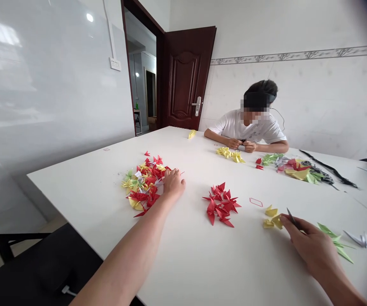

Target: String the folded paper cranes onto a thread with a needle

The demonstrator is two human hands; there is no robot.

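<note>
My left hand [173,182] reaches to the right side of a mixed pile of folded paper cranes [147,180]; its fingers are bent over red pieces, and what they hold, if anything, is hidden. My right hand [311,244] is closed round a dark pointed tool [292,218], with its fingertips at a few yellow paper pieces [271,221]. Between my hands lies a group of red cranes [221,204]. Green cranes [336,240] and a white crane [363,240] lie just beyond my right hand.
Across the white table [183,255] sits a person [250,123] in a white shirt, with yellow cranes [230,154] nearby. A colourful paper pile [298,168] and a black strap [330,170] lie at the far right. A black chair [40,263] stands at the lower left.
</note>
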